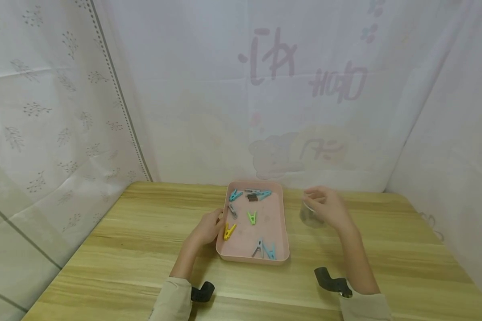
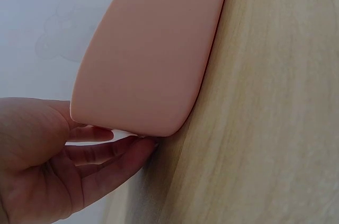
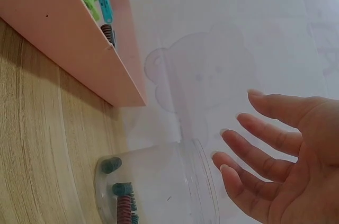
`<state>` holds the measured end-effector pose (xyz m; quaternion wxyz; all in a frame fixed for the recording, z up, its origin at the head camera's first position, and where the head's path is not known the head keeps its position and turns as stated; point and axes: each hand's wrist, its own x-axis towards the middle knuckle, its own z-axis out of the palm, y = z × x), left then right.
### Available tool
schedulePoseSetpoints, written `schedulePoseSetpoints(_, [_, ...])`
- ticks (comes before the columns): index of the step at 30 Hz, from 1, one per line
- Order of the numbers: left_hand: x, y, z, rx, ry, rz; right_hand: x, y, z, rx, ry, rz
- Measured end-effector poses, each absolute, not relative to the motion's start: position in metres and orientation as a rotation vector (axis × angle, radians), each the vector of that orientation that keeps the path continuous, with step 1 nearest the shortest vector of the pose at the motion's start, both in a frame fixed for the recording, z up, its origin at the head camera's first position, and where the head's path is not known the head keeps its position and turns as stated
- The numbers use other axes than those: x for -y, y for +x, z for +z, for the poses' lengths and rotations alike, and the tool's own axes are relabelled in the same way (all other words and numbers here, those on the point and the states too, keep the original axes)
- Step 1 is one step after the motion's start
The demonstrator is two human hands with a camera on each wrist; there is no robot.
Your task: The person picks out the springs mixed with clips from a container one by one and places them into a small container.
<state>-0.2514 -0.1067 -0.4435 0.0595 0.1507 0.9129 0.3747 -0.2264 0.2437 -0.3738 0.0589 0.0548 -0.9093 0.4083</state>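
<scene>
A shallow pink tray (image 1: 265, 232) lies on the table with several clothespins in it, among them a yellow clothespin (image 1: 229, 231), a green clothespin (image 1: 252, 217) and a blue clothespin (image 1: 235, 195). My left hand (image 1: 208, 228) grips the tray's left side; in the left wrist view its fingers (image 2: 116, 168) lie along the outer wall and the thumb is hidden behind the rim. Over a clear jar (image 1: 310, 218) to the right of the tray is my right hand (image 1: 325, 207), fingers spread and loosely bent. Inside the jar lie ribbed red-brown (image 3: 124, 209) and dark green pieces (image 3: 111, 166).
A dark ribbed piece (image 1: 252, 197) lies among the clothespins at the tray's far end. The wooden table (image 1: 144, 249) reaches back to a printed white curtain (image 1: 209, 111), with more fabric at the left and right.
</scene>
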Motion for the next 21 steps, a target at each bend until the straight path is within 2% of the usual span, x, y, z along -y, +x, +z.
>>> schedulePoseSetpoints(21, [0.107,-0.251,-0.442,-2.754,0.444,1.143,-0.228,-0.229,-0.376,2.754,0.222,1.198])
